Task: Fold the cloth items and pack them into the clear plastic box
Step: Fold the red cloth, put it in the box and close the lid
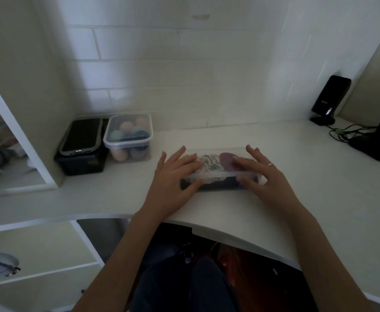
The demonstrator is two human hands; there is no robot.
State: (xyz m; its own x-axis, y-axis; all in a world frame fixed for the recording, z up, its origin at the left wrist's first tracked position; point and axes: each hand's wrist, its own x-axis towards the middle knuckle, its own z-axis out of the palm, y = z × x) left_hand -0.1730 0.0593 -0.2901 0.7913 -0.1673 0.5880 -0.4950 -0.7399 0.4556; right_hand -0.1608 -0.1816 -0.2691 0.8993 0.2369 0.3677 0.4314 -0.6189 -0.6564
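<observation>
A clear plastic box (218, 175) lies on the white desk (229, 210) in front of me, with a clear lid on top. Through the lid I see folded cloth items: a white patterned one (209, 164), a purple one (227, 159) and a dark one (218, 186) low at the front. My left hand (175, 174) rests flat on the lid's left end, its thumb against the front wall. My right hand (263, 174), with a ring on one finger, presses the lid's right end, its thumb at the front edge.
At the back left stands a second lidded clear box (128, 136) holding rolled pastel cloths, beside a black box (81, 163) with a phone (81, 136) on top. A black device on a stand (330, 97) and cables (346, 134) sit at the back right. The desk's curved edge is near my lap.
</observation>
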